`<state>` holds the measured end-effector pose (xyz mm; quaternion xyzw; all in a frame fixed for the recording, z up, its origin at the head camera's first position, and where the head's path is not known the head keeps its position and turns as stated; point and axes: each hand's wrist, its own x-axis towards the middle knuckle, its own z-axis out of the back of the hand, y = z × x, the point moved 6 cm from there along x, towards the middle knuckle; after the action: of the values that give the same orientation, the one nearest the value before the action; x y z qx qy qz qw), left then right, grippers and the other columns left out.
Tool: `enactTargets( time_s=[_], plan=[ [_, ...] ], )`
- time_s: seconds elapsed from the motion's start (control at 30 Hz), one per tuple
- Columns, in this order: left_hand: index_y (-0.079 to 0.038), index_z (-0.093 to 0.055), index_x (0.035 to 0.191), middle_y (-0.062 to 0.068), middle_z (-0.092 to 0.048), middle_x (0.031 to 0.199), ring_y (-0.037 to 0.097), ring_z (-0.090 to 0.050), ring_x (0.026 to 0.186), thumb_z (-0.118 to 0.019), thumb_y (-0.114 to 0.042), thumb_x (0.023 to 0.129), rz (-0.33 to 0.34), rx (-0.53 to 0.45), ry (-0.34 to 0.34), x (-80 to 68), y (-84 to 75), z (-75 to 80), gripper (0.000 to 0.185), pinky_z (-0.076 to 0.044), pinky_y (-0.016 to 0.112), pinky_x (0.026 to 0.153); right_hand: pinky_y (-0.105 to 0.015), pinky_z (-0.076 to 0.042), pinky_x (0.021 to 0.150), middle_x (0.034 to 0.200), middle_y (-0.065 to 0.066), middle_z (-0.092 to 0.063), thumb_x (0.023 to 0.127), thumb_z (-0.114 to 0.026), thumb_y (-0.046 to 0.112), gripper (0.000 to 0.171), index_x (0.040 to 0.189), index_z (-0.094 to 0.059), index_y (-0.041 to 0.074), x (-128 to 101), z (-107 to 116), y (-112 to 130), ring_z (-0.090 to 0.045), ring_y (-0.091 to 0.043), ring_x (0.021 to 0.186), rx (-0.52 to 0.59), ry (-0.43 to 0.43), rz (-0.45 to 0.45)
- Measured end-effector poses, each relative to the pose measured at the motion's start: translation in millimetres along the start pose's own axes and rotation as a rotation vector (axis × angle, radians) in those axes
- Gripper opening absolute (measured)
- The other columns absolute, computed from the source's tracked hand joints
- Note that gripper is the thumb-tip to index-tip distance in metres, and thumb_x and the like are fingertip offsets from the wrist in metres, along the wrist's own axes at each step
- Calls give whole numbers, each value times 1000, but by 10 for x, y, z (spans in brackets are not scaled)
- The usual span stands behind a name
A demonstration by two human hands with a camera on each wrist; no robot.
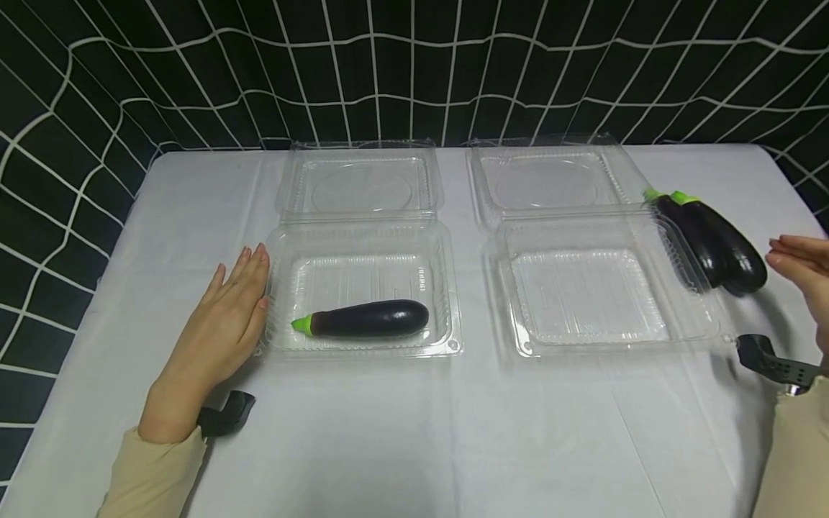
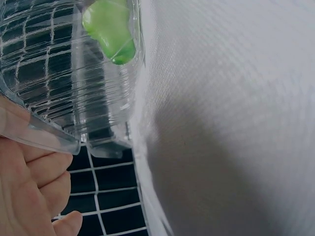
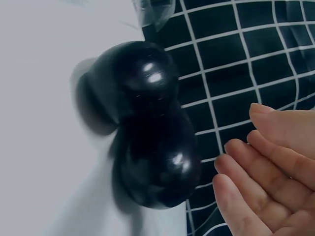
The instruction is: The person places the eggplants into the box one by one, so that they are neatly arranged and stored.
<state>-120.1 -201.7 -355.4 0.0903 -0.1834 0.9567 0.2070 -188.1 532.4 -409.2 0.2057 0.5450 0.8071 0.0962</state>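
A dark eggplant (image 1: 376,319) with a green stem lies crosswise in the base of the left clear clamshell container (image 1: 448,284). My left hand (image 1: 227,316) lies along that container's left side, fingers straight and at its rim. In the left wrist view, the rim crosses the fingers of the left hand (image 2: 37,179), close to the green stem (image 2: 112,32). Two more eggplants (image 1: 732,244) lie side by side at the right, partly seen through the right container's wall. My right hand (image 1: 803,270) is just right of them, apart, fingers extended and holding nothing.
The right clamshell container (image 1: 583,288) stands with its lid (image 1: 550,180) folded back, and the left lid (image 1: 359,183) lies back too. A white cloth (image 1: 363,432) covers the table. Dark fabric with a white grid (image 1: 414,72) hangs behind it.
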Motion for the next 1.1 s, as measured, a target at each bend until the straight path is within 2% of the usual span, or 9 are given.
enactTargets(
  time_s=[0.27,0.5,0.67,0.77,0.9,1.1],
  plan=[
    [12,-31,142,23,-30,150,34,-25,140,-41,-12,99,6,2,3,-11,8,1,50,-11,46,116,-4,-43,75,92,15,-69,86,-67,-2,33,118,-67,3,-71,-56,26,-64,3,79,53,-45,-52],
    [12,-31,142,23,-29,150,33,-25,140,-41,-11,99,8,1,4,-10,17,-3,50,-12,47,116,-4,-43,73,91,16,-68,84,-70,0,31,114,-70,8,-92,-77,39,-63,4,80,38,-108,-80],
    [12,-30,143,23,-29,150,34,-25,140,-41,-12,99,10,0,8,-2,15,-9,50,-11,47,116,-5,-44,75,93,11,-69,84,-70,0,31,114,-69,5,-88,-56,-3,-63,0,83,121,-160,-101],
    [12,-30,143,23,-29,150,34,-25,140,-41,-12,99,9,-1,10,3,12,-12,51,-11,47,116,-4,-43,75,92,11,-69,83,-71,0,30,112,-70,5,-101,-50,-14,-63,0,83,150,-161,-115],
    [12,-30,143,24,-29,149,34,-25,140,-41,-11,99,7,1,9,5,11,-16,51,-11,47,116,-4,-44,73,90,10,-71,81,-72,-3,27,105,-72,8,-140,-85,19,-64,0,80,249,-132,-123],
    [12,-30,143,24,-29,149,34,-24,140,-41,-11,99,7,3,9,4,17,-18,51,-11,47,116,-3,-45,69,85,13,-70,80,-71,-7,27,94,-73,17,-229,-163,156,-64,3,76,265,-100,-151]
  ],
)
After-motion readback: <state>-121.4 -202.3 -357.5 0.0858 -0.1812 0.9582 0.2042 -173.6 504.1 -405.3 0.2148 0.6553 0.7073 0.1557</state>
